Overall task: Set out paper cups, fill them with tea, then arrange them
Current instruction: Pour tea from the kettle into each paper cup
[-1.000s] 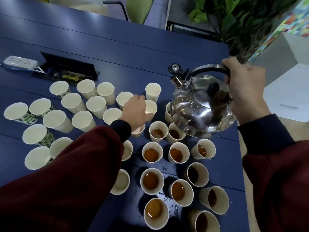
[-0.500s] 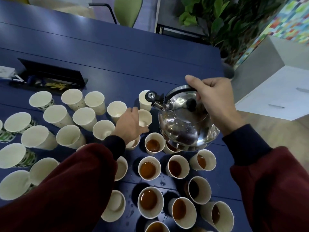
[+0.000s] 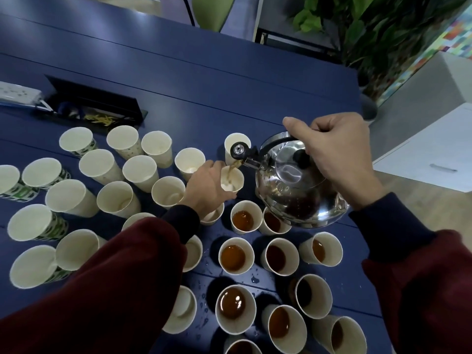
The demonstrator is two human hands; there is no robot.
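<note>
in the head view, our right hand (image 3: pixel 339 159) is clamped round the handle (image 3: pixel 273 141) of the steel kettle (image 3: pixel 293 190), centre right of the frame. it tips the kettle so a thin stream of tea (image 3: pixel 231 171) falls into one paper cup (image 3: pixel 233 182) at the centre. our left hand (image 3: pixel 207 187) curls round that cup's left side, we judge to steady something so light against the pour.

filled cups (image 3: pixel 232 256) cluster at lower centre and lower right, and empty cups (image 3: pixel 102 167) spread over the left half, so filling looks well short of half done. droplets on the blue table (image 3: pixel 204 85) among the filled ones suggest splashing.

the left fingertips are hidden behind the cup. our sleeve (image 3: pixel 115 277) covers several cups, the kettle overlaps two beneath it, and the bottom edge cuts off others.
</note>
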